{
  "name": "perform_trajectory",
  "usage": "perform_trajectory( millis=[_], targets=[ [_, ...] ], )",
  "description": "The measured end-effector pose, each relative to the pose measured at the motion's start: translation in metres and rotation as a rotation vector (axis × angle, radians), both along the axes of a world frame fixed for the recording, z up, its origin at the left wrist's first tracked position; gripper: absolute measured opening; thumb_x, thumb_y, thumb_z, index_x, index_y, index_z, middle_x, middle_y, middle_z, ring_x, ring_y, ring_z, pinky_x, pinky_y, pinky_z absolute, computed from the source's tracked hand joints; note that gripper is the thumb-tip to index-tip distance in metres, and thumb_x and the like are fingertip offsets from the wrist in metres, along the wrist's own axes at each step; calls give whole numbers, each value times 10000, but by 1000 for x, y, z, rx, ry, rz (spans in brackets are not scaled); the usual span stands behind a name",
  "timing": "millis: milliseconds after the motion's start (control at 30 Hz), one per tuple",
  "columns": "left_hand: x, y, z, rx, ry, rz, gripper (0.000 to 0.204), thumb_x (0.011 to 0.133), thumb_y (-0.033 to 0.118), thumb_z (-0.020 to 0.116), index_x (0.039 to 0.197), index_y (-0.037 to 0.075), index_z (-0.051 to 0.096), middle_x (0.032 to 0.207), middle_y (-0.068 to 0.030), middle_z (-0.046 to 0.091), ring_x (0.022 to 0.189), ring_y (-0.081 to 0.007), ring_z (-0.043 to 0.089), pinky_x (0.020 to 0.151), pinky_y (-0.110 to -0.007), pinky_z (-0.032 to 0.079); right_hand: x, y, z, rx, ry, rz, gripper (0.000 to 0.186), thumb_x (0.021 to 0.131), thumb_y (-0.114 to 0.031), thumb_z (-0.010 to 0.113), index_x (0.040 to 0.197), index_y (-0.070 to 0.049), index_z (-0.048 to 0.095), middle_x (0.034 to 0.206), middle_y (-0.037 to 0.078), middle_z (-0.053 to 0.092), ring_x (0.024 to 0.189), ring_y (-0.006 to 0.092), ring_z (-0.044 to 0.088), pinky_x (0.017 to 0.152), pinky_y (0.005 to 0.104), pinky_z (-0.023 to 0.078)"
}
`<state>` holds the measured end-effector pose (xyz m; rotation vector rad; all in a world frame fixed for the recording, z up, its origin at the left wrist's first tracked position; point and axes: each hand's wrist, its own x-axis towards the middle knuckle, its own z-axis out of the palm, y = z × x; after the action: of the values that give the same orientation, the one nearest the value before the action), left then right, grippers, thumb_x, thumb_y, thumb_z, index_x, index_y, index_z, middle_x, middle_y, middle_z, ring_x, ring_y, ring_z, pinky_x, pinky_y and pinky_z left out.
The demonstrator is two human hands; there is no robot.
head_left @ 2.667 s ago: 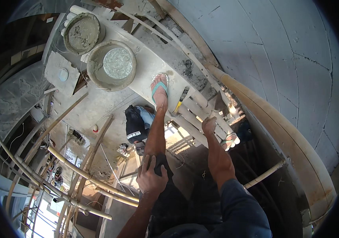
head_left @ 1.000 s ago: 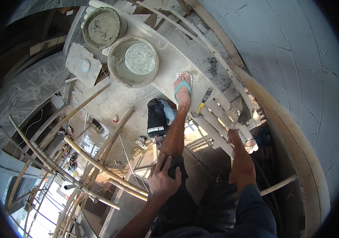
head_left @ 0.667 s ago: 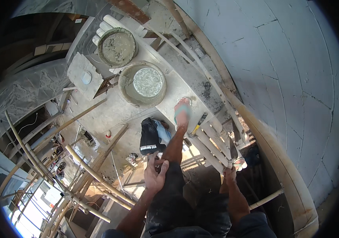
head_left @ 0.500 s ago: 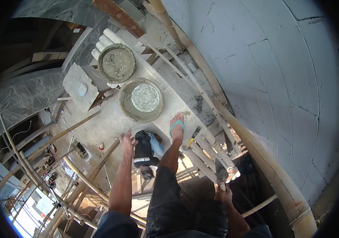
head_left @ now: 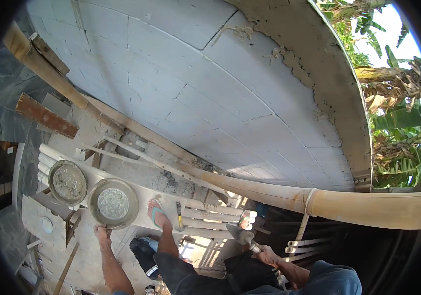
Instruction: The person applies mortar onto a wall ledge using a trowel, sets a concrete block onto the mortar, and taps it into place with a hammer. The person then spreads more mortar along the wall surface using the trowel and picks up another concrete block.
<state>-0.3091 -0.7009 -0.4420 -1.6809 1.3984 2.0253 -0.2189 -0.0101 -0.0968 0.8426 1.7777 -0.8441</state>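
Observation:
My left hand (head_left: 103,234) grips the near rim of a round bucket (head_left: 132,215) that holds pale, wet mix. In my right hand (head_left: 266,256) is the handle of a trowel (head_left: 240,234), its grey blade turned toward the poles. My sandalled foot (head_left: 157,214) stands just right of that bucket on the plank platform. A second bucket (head_left: 83,191) with grey mortar stands to its left, close beside it. A hammer (head_left: 179,215) with a yellow and black handle lies right of my foot.
A large block wall (head_left: 210,105) with a partly plastered edge rises ahead. A thick bamboo pole (head_left: 363,206) crosses in front of it. Several pale poles (head_left: 213,216) lie at the right, above a drop. Below the platform, a person in dark clothing (head_left: 144,255) is visible.
The view has swung right toward the wall. My left hand, open in the air before, is now at the bucket's rim. The trowel stays in my right hand.

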Motion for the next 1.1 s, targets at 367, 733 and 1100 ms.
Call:
perform_trajectory(
  millis=[367,733,1100],
  targets=[
    [-39,107,121,82,-236,95,442,769,91,550,1207,54,510,1153,-199,538,942,-356,596,616,-457,590,39,51,52,213,286,61,414,881,-363,674,1216,-120,692,883,96,721,772,211,649,745,381,518],
    [1,232,370,-173,-73,-173,457,842,280,643,1260,106,575,1279,-160,577,1042,-324,612,828,-494,560,57,183,135,329,233,68,642,792,-538,665,1253,-91,665,1232,254,651,1196,399,597,1014,446,483],
    [113,343,466,-645,36,-658,585,815,343,759,1327,112,598,1284,-194,626,974,-331,654,862,-467,555,190,336,124,320,251,-262,710,839,-560,658,1358,-82,589,1348,239,596,1280,401,541,1086,470,422]
  ],
)
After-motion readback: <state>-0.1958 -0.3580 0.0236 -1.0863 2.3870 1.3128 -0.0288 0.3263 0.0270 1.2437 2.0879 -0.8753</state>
